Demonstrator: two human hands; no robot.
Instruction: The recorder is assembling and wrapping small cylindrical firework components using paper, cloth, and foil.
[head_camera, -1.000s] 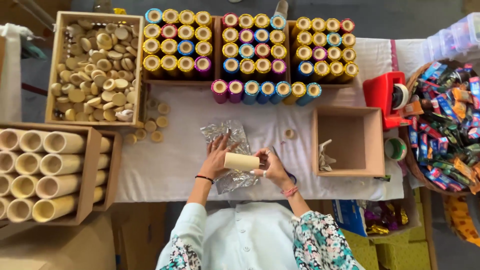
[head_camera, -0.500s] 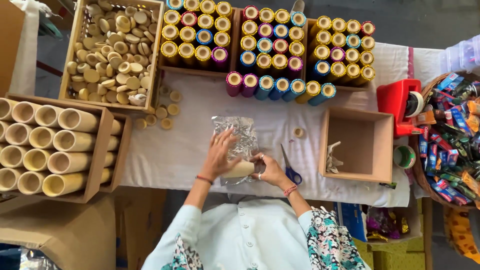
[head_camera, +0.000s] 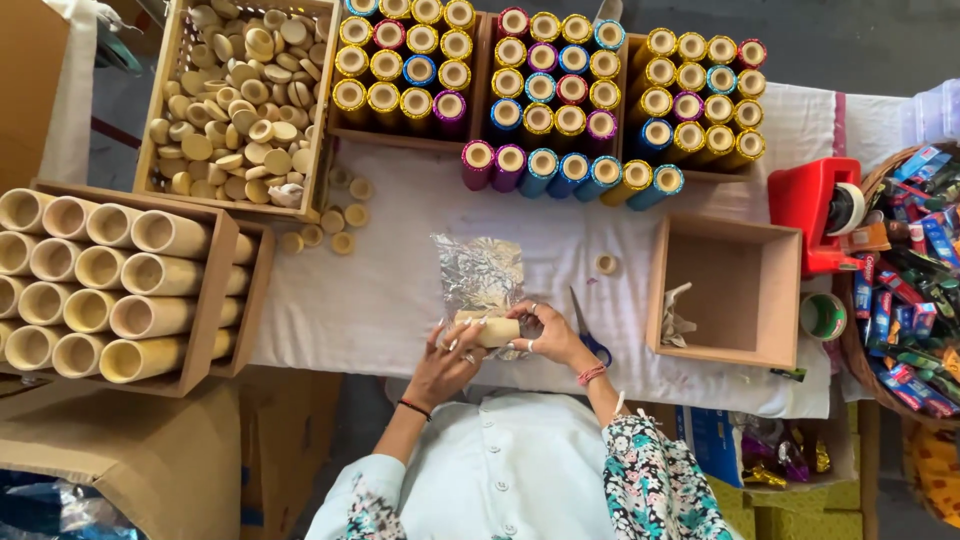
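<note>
Both hands grip one cardboard tube (head_camera: 492, 332) at table centre: left hand (head_camera: 450, 355) clamps the 9 o'clock end, right hand (head_camera: 545, 330) the 3 o'clock end, pinning it on foil sheet (head_camera: 480, 275) lying at 12 o'clock. Scissors (head_camera: 585, 325) beside right hand.

Bright, even, diffuse daylight over the white-clothed worktop (head_camera: 380, 300); shadows soft and short beneath each grip; mild sheen on the foil sheet (head_camera: 480, 272) just beyond; focus sharp centrally, slight wide-angle curvature and softness toward frame corners.
</note>
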